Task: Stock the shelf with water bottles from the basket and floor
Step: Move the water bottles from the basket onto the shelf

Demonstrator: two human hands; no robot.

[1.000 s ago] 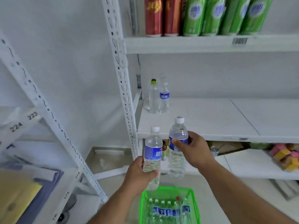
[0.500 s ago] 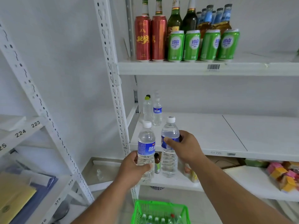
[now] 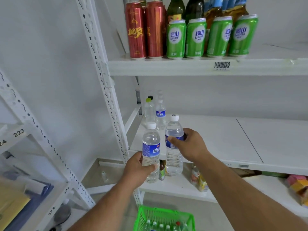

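Two upright water bottles are gripped at the middle shelf (image 3: 216,139) front: one (image 3: 150,150) by the left hand (image 3: 138,169), one (image 3: 174,144) by the right hand (image 3: 191,144), above the green basket (image 3: 141,217).

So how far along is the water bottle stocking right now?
Early. Done: a few bottles stand at the back left of the middle shelf; most of it is bare. In hand: the left hand grips one bottle and the right hand grips another, both at the shelf's front edge, not yet set down. Left: several more bottles in the green basket.
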